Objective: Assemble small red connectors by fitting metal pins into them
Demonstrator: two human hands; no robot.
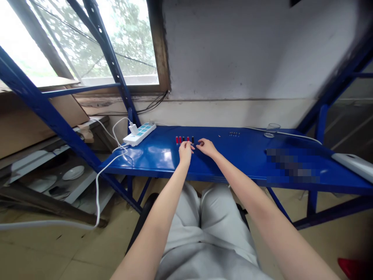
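Small red and black cylinders (180, 139) stand in a short row on the blue table (151, 155), several of them, just beyond my hands. My left hand (185, 151) is at the near side of this row, its fingers pinched together and hiding part of it. Whatever sits in that pinch is too small to make out. To the right, a little apart, my right hand (206, 147) has its fingers curled, with thumb and forefinger close together toward the left hand. Anything between those tips is also too small to name. Several tiny metallic pieces (234, 134) lie farther right.
A white power strip (140, 134) with a plugged-in charger lies at the table's left end, its cable hanging down. A clear glass (271, 130) stands back right. A blurred-out object (291, 165) and a white device edge (354, 165) are at the right. Blue metal posts flank the table.
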